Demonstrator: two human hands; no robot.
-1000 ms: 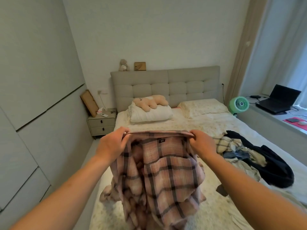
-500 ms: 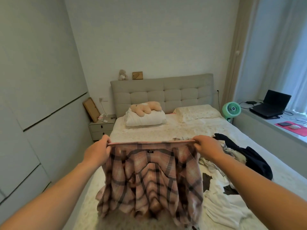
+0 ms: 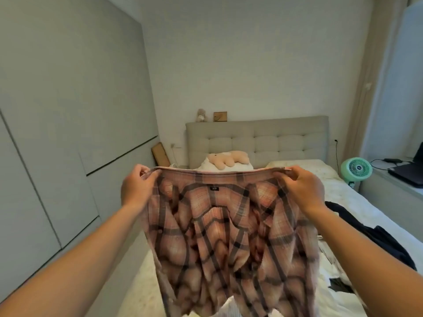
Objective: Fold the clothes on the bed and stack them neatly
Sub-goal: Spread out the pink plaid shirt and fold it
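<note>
A pink plaid shirt (image 3: 229, 236) hangs in the air in front of me, stretched wide along its top edge, above the bed (image 3: 357, 202). My left hand (image 3: 137, 186) pinches the top edge at the left end, and my right hand (image 3: 302, 186) grips it at the right end. The shirt's lower part hangs loose and rippled, hiding the near part of the bed. A dark garment (image 3: 375, 239) and some white clothes (image 3: 338, 287) lie on the bed at the right.
At the head of the bed are a grey headboard (image 3: 256, 133), pillows (image 3: 304, 167) and a plush toy (image 3: 229, 157). A green fan (image 3: 356, 169) and a laptop (image 3: 409, 172) stand on the ledge at right. Wardrobe doors (image 3: 57, 156) line the left.
Both hands have raised the shirt and spread it wider, pulling its top edge taut. The view has tilted up, so less of the bed shows.
</note>
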